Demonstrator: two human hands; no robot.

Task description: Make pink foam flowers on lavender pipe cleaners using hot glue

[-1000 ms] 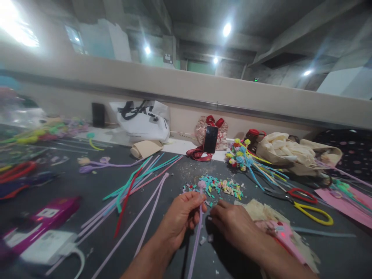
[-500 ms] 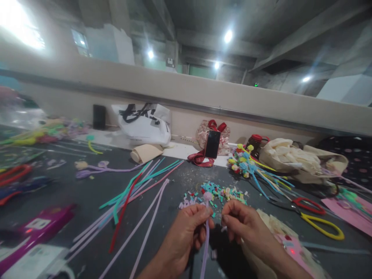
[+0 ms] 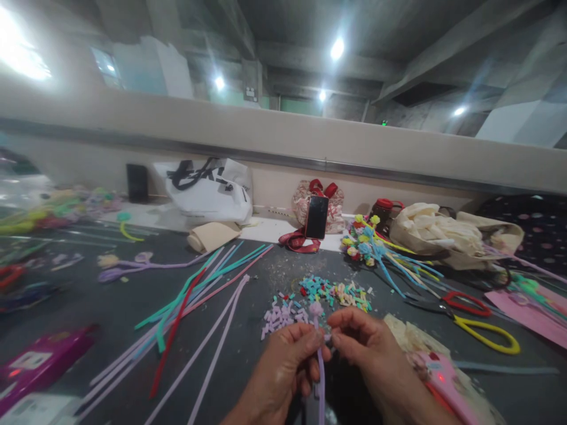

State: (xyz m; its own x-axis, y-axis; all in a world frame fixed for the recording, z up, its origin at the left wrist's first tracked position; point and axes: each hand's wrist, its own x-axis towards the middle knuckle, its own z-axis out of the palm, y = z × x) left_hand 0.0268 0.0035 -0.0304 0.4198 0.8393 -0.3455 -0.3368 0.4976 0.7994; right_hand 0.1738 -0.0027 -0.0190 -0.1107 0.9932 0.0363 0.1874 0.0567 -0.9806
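My left hand point(image 3: 290, 360) is closed, thumb and forefinger pinching a lilac pipe cleaner stem point(image 3: 321, 386) just below its fluffy bud point(image 3: 315, 309). The stem runs down out of view. Close on its right, my right hand point(image 3: 370, 348) is closed in a pinch, its fingertips almost at the stem. Between those fingertips and the stem shows a small lilac piece point(image 3: 328, 337), partly hidden. Just beyond the hands lie many short cut pieces: a lilac heap point(image 3: 281, 317), turquoise bits point(image 3: 321, 289) and cream ones point(image 3: 352, 295).
Long pipe cleaners point(image 3: 190, 295) lie on the left, beyond a magenta hot glue gun point(image 3: 46, 354). On the right are scissors point(image 3: 452, 308), a pink glue gun point(image 3: 443, 378) and a bunch of pipe cleaner flowers point(image 3: 365, 242). A phone point(image 3: 317, 216) leans at the back.
My right hand has moved left, bringing its fingertips close to the stem. My left hand keeps its pinch on the stem. The whole view has shifted slightly.
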